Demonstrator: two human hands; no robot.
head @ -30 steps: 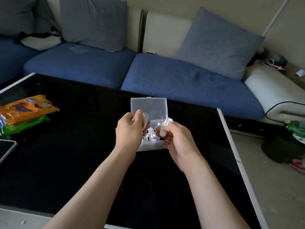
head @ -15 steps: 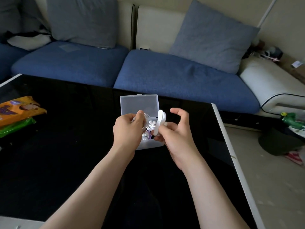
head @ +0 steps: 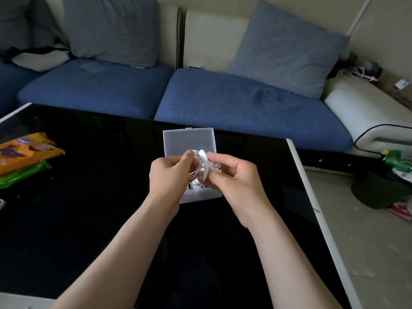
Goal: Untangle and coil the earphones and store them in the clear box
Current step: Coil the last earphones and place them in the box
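A person's left hand (head: 168, 172) and right hand (head: 234, 177) met over a clear box (head: 201, 194) standing on a glossy black table (head: 89, 208), its lid (head: 188, 141) raised toward a blue sofa (head: 245, 101). Both hands gripped the white earphones (head: 201, 162), the left pinching a loop of coiled cable, the right curled round a white piece. Half a second before, the right hand's fingers had been spread apart; here they were closed on the bundle, pressed against the left hand, just above the box's open compartment. An orange packet (head: 26, 151) lay at the table's left side.
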